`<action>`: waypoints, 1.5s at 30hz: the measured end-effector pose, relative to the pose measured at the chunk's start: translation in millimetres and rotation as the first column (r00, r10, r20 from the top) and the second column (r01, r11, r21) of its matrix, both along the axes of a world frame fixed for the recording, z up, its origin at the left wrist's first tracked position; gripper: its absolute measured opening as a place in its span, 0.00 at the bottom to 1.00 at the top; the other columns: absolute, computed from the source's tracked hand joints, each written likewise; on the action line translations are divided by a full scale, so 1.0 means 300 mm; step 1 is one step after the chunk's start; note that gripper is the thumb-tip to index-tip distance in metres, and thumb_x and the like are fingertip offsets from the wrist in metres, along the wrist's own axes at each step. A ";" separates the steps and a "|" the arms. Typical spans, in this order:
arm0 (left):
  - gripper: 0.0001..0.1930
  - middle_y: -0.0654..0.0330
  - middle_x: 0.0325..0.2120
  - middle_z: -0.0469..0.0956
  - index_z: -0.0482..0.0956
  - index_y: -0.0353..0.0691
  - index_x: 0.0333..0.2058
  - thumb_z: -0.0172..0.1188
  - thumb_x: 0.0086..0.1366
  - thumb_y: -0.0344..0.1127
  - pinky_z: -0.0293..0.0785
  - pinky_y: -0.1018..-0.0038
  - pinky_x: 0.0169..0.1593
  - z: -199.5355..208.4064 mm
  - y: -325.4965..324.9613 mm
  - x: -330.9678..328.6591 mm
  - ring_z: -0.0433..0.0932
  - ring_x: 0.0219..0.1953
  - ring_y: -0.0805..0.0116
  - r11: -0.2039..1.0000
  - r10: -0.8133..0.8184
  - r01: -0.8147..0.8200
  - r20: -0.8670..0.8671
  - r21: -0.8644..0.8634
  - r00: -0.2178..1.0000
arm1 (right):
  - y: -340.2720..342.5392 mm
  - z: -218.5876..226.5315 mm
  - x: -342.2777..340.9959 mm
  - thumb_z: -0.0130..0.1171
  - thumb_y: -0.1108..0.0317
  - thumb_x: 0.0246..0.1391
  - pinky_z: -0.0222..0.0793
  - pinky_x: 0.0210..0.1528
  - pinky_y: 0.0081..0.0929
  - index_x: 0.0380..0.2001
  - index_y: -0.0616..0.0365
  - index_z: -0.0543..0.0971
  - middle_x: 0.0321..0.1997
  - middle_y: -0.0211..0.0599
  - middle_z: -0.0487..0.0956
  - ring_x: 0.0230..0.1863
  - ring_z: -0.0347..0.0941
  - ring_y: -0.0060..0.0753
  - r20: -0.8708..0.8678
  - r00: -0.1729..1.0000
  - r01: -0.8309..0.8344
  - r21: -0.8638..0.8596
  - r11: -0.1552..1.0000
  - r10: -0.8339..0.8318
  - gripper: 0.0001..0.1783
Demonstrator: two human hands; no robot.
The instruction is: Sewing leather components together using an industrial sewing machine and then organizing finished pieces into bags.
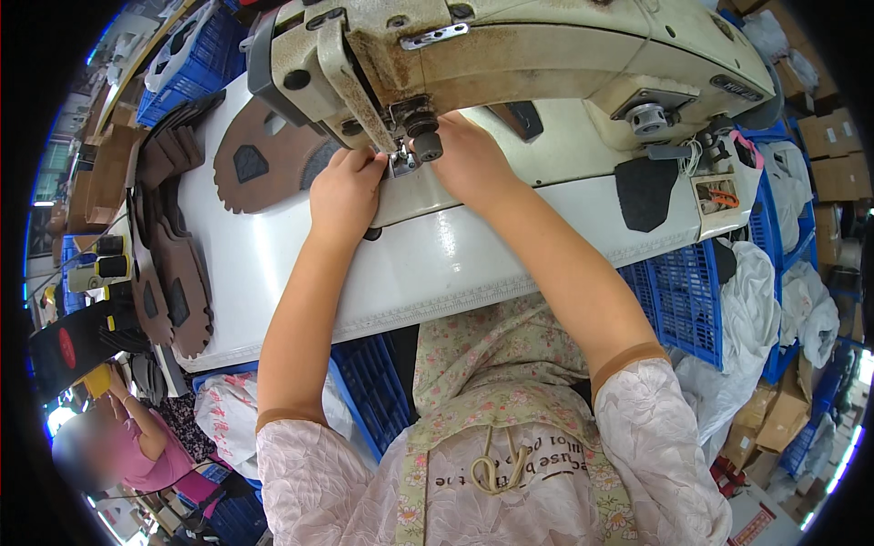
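A cream industrial sewing machine [546,55] stands over the white table, its presser foot [403,164] between my two hands. Just left of the foot, my left hand [346,189] has its fingers curled together at the edge of a brown, scallop-edged leather piece [264,187] with dark patches. The piece lies flat and reaches left from the hand. My right hand [466,162] is close on the other side of the needle area. Its fingertips are hidden behind the machine head and knob, so its grip does not show.
Stacked brown pieces with dark patches [187,273] hang over the table's left end. A black piece [645,193] lies at the right, near a small tray [719,202]. Blue crates [687,300] and white bags stand below. A person in pink [164,446] sits at lower left.
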State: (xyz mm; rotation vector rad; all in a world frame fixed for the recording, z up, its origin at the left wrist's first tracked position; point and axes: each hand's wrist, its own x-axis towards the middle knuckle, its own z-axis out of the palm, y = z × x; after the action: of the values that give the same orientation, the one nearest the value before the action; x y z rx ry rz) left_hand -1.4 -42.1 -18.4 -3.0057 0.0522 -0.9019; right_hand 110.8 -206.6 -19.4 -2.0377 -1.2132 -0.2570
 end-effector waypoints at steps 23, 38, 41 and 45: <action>0.18 0.63 0.36 0.80 0.83 0.45 0.38 0.58 0.46 0.24 0.77 0.64 0.39 0.031 -0.007 -0.001 0.78 0.41 0.58 0.997 0.024 -0.032 -0.106 -0.075 0.994 | -1.108 0.236 0.627 0.46 0.56 0.69 0.65 0.59 0.30 0.59 0.69 0.70 0.58 0.46 0.75 0.54 0.72 0.36 -0.507 0.589 0.808 0.341 0.481 -0.629 0.27; 0.16 0.61 0.34 0.79 0.83 0.44 0.37 0.58 0.46 0.24 0.77 0.63 0.37 0.040 -0.013 -0.007 0.77 0.40 0.57 0.996 0.043 -0.050 -0.103 -0.073 0.994 | -1.172 0.416 0.888 0.41 0.38 0.61 0.72 0.47 0.41 0.40 0.78 0.78 0.38 0.63 0.80 0.47 0.78 0.54 -0.262 0.407 0.909 0.023 0.416 -0.875 0.42; 0.17 0.61 0.34 0.79 0.83 0.44 0.37 0.58 0.46 0.23 0.77 0.64 0.38 0.040 -0.012 -0.002 0.77 0.40 0.57 0.996 0.040 -0.048 -0.110 -0.075 0.993 | -1.187 0.515 0.994 0.41 0.37 0.59 0.68 0.54 0.43 0.43 0.77 0.78 0.44 0.68 0.79 0.51 0.75 0.60 -0.329 0.388 0.843 -0.252 0.476 -0.861 0.44; 0.17 0.61 0.34 0.80 0.83 0.44 0.37 0.58 0.47 0.23 0.76 0.63 0.39 0.034 -0.010 -0.006 0.77 0.40 0.56 0.995 0.042 -0.049 -0.091 -0.082 0.995 | -1.135 0.563 1.027 0.41 0.34 0.58 0.64 0.58 0.43 0.46 0.74 0.78 0.49 0.70 0.76 0.55 0.73 0.60 -0.206 0.470 0.850 -0.158 0.503 -0.859 0.44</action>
State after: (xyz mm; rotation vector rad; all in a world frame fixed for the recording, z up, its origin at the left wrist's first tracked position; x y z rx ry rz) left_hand -3.2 -45.2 -8.1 -3.1091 -0.0550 -0.7854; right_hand 419.0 -547.0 149.5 -2.4648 0.0967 -0.4185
